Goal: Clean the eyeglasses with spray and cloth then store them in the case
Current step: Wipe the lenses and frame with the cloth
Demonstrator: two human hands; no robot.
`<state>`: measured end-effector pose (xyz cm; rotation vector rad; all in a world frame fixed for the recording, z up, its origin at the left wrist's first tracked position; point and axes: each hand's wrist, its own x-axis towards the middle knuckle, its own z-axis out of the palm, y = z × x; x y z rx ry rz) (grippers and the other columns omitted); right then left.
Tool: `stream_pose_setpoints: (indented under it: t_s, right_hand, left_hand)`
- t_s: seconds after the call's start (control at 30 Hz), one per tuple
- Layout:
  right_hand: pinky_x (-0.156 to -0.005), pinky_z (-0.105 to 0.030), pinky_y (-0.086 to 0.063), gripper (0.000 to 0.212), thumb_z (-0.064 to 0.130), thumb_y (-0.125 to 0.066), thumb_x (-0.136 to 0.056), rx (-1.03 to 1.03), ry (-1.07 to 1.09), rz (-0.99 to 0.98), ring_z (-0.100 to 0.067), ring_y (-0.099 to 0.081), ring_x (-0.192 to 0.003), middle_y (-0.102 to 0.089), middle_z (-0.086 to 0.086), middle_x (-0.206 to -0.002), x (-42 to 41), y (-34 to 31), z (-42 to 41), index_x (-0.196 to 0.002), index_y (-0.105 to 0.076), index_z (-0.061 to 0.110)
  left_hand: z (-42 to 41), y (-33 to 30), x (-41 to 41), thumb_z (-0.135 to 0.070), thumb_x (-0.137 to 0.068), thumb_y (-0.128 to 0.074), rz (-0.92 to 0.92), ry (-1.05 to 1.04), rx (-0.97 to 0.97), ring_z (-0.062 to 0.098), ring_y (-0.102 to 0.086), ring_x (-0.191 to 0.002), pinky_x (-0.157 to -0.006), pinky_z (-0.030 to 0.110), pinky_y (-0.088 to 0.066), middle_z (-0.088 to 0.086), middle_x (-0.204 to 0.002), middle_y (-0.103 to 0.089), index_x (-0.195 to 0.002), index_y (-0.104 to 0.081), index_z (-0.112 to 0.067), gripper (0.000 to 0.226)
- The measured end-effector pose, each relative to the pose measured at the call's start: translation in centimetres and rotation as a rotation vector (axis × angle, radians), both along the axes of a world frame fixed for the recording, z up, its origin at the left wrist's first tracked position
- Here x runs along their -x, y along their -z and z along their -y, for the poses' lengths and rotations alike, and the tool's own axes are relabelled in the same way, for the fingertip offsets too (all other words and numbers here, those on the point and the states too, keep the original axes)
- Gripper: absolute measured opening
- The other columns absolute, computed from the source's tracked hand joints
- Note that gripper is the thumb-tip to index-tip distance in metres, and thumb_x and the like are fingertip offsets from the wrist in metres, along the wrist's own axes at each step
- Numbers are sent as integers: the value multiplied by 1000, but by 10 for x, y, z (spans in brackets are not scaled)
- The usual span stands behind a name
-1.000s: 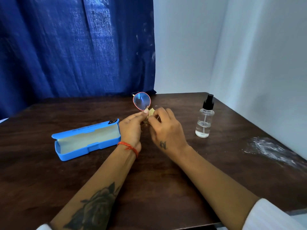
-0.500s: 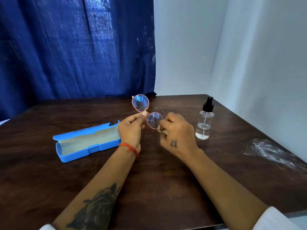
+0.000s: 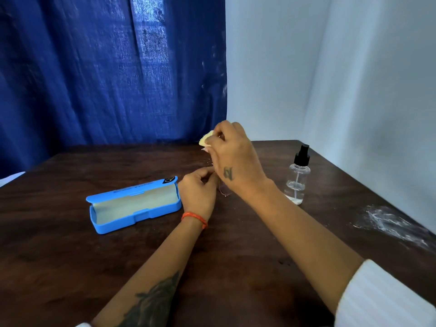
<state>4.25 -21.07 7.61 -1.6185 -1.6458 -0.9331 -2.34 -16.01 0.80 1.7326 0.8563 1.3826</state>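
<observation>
Pinching a pale yellow cloth (image 3: 206, 138) between closed fingertips, right hand (image 3: 236, 159) raised above the dark wooden table (image 3: 236, 244), back of the hand toward the camera with a small tattoo showing. Cloth's serrated corner poking out to the left of the fingers, the rest hidden behind the hand. Below and to the left, left hand (image 3: 198, 192) curled closed, thumb against the fingers, an orange thread bracelet (image 3: 194, 218) on the wrist. Eyeglasses (image 3: 221, 188) almost wholly hidden between the two hands: only a thin curved bit of frame showing in the gap beside the left hand's knuckles, below the right hand. Left hand's fingers seemingly closed on that frame, though the contact itself hidden and hard to confirm. Lenses not visible.

Lying open on the table just left of the left hand, a blue glasses case (image 3: 134, 206), lid tilted back, pale lining facing up, nothing seen inside. Standing upright to the right of the right wrist and apart from it, a clear spray bottle (image 3: 297, 178) with a black pump top, a little liquid at the bottom. Farther right near the table edge, a crumpled clear plastic wrapper (image 3: 389, 223). Behind, a blue curtain (image 3: 106, 72) and a white wall (image 3: 271, 67).
</observation>
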Motion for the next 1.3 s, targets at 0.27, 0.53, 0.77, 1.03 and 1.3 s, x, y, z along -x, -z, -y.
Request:
stream_pose_setpoints:
  t_s: [0.27, 0.53, 0.77, 1.03, 1.3]
  right_hand:
    - [-75, -30, -43, 16, -3, -54, -79, 257, 62, 162, -28, -46, -94, -55, -14, -103, -1, 14, 4, -88, -67, -1]
    - [-71, -13, -40, 14, 12, -72, -77, 266, -220, -609, -9, -59, -81, -68, 0, -90, -26, 21, 26, -89, -75, 19]
    - [-79, -24, -55, 28, -8, -58, -82, 84, -612, -1661, -20, -63, -98, -68, -10, -109, -61, 43, 44, -103, -67, 7]
    - [-96, -25, -46, 41, -4, -69, -75, 290, -353, -749, -14, -56, -107, -61, -3, -118, -44, 58, 40, -112, -65, 13]
    - [-74, -40, -48, 15, 16, -64, -81, 341, -85, -12, -26, -53, -82, -68, -10, -90, -29, 70, 35, -93, -66, 7]
  left_hand:
    - [-2, 2, 0, -1, -81, -57, -40, 25, 9, 12, -58, -61, -62, 32, -51, -2, -58, -63, -60, -62, -28, 35]
    - [-7, 1, 2, -4, -82, -61, 66, 60, 59, 5, -61, -71, -70, 26, -51, 1, -79, -71, -92, -73, -15, 18]
    - [-14, -7, 9, -12, -82, -65, 229, 221, 201, 5, -64, -72, -67, 18, -53, -2, -79, -71, -94, -71, -10, 14]
    - [-21, -11, 24, -9, -87, -56, 266, 398, 353, 2, -65, -67, -61, 14, -52, -8, -69, -73, -82, -69, -17, 16]
    - [-22, -9, 24, -9, -86, -58, 205, 415, 299, 6, -67, -71, -63, 15, -54, -7, -71, -74, -81, -70, -18, 16]
